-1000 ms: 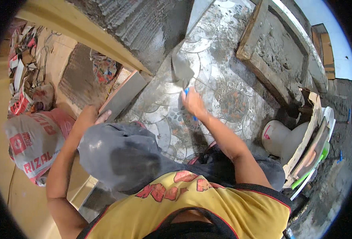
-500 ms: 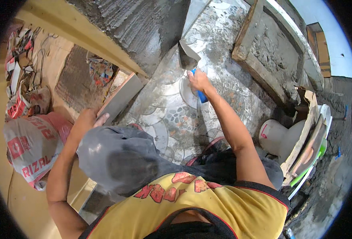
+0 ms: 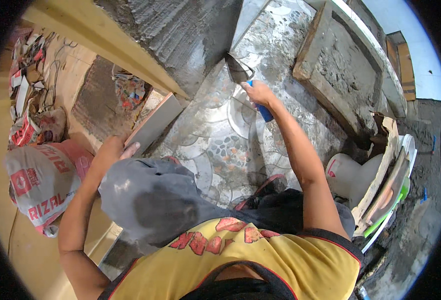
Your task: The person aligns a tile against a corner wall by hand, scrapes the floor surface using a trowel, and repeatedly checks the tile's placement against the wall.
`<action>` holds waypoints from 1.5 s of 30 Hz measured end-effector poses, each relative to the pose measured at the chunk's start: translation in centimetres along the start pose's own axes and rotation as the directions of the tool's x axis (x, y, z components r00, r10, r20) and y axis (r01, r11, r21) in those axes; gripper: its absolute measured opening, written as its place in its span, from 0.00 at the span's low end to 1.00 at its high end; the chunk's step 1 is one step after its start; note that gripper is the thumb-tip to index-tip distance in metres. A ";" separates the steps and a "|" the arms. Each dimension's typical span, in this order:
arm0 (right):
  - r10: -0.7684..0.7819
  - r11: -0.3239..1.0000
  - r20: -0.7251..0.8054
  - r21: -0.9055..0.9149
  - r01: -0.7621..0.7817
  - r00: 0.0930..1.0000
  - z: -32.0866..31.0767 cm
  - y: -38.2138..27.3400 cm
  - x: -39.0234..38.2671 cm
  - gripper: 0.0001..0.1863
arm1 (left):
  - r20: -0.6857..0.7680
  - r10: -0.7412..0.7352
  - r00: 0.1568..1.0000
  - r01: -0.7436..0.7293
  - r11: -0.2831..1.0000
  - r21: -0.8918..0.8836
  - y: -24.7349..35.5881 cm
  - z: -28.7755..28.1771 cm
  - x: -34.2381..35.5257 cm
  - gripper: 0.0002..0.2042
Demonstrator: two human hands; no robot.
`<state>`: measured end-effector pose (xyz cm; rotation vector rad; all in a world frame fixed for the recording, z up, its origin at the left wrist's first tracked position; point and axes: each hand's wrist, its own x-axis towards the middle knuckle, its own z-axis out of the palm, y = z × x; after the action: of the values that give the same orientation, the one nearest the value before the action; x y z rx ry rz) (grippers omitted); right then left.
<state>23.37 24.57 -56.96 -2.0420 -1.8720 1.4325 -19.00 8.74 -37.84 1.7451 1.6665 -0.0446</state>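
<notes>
My right hand [image 3: 259, 94] is closed round the blue handle of a trowel [image 3: 238, 71]. The trowel's metal blade points away from me, its tip at the foot of the grey, ridged mortar wall [image 3: 185, 40]. At the left my left hand [image 3: 114, 150] grips the near end of a flat tile [image 3: 155, 120], which slants away beside the doorway edge. My left knee is just below that hand. Between my feet and the trowel lies a patterned floor [image 3: 225, 150] of pebble and fan shapes, smeared with cement.
A wooden mixing box [image 3: 348, 65] with wet mortar stands at the far right. Nearer are a white bucket-like container [image 3: 348, 172] and torn cardboard [image 3: 380, 170]. On the left are a cement sack [image 3: 43, 182], rubbish [image 3: 28, 85] and a dusty mat [image 3: 98, 100].
My right hand has shifted slightly right, and the trowel blade has turned so that less of its face shows. My left hand and the tile have stayed almost in place.
</notes>
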 end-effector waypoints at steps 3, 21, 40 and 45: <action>-0.160 0.979 -0.101 -0.141 0.145 0.982 2.9 4.2 1.5 0.34 | 0.009 0.019 1.000 -0.019 1.000 -0.005 0.4 -0.1 0.2 0.24; 0.005 1.000 0.104 -0.011 -0.004 0.995 -0.9 0.6 -3.9 0.29 | 0.044 -0.070 0.997 0.071 0.997 -0.008 -1.6 0.7 -0.1 0.27; -0.220 0.882 -0.023 -0.432 0.189 0.975 -0.3 1.6 -0.4 0.28 | 0.040 -0.013 0.999 0.014 1.000 -0.024 0.0 0.0 0.0 0.26; -0.314 0.878 -0.029 -0.388 0.279 0.949 3.8 3.0 -4.6 0.27 | 0.003 -0.021 1.000 0.021 1.000 0.004 -0.7 0.4 -0.1 0.25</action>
<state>23.99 18.08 -58.14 -1.7957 -2.4457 0.9445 -19.46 8.43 -38.39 1.7294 1.6836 -0.0603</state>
